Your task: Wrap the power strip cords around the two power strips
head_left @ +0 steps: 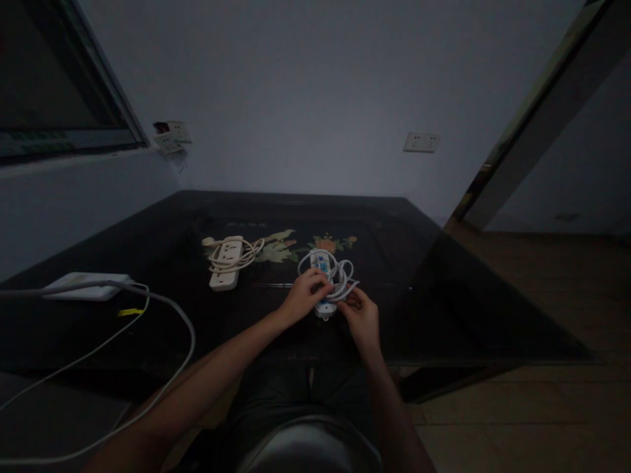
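Note:
In front of me on the dark table [444,315] lies a white power strip with blue sockets [325,309], its white cord [345,269] looped loosely over it. My left hand [308,294] rests at the strip's left side, fingers curled in on the cord loops. At the right side my right hand [362,318] pinches part of the same cord between thumb and fingers. The hands and loops hide much of the strip's middle. Further left is a second, cream power strip [225,276] with its cord [249,255] wound around it, touched by neither hand.
A white flat box [89,286] sits at the table's left, near a yellow tag [131,312]. A pale cable [190,328] arcs across the left foreground, over my left forearm. Wall sockets [421,142] are mounted beyond the table's far edge. The tabletop bears a painted flower pattern.

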The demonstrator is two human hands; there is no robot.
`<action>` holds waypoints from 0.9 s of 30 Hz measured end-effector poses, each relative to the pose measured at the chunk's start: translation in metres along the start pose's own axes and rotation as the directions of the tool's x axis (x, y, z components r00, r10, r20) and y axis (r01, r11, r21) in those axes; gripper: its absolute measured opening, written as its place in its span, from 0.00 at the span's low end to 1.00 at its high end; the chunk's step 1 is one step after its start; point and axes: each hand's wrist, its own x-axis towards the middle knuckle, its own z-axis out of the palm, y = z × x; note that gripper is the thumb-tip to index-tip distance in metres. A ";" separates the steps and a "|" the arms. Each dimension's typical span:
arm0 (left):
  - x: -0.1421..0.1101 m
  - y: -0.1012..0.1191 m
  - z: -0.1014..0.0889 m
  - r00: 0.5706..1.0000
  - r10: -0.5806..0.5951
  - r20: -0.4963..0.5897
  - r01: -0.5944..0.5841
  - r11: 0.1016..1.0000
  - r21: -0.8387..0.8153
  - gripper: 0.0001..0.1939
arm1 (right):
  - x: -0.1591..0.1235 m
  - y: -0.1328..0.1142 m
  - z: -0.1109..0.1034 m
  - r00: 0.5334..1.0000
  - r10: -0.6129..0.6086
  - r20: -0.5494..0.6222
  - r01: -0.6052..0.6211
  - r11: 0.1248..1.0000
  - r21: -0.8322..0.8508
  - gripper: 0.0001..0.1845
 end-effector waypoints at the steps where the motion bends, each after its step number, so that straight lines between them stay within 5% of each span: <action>1: 0.000 0.001 0.001 1.000 0.002 -0.003 -0.002 1.000 0.002 0.07 | 0.000 0.000 0.000 1.000 -0.006 -0.010 0.006 1.000 -0.029 0.20; 5: -0.001 0.002 0.003 1.000 -0.026 -0.007 0.026 0.999 -0.026 0.13 | -0.001 -0.001 -0.001 0.999 -0.035 -0.037 0.031 0.994 -0.105 0.16; 12: 0.001 0.005 0.000 0.998 -0.039 0.052 0.038 0.999 0.018 0.21 | -0.002 -0.010 -0.001 0.998 0.067 0.023 -0.069 0.988 0.140 0.21; 20: 0.000 0.001 0.001 0.997 -0.012 0.082 0.009 0.999 0.034 0.19 | -0.003 -0.011 -0.005 0.980 0.145 0.139 -0.178 0.947 0.268 0.20; 24: -0.002 0.005 0.001 0.996 -0.022 0.081 0.015 0.997 0.082 0.19 | -0.004 -0.007 -0.016 0.998 0.025 0.060 -0.020 0.997 -0.073 0.12; 27: -0.002 0.006 -0.002 0.994 -0.032 0.102 0.022 0.995 0.098 0.19 | -0.004 -0.012 -0.033 0.988 -0.155 0.020 0.149 0.889 -0.434 0.10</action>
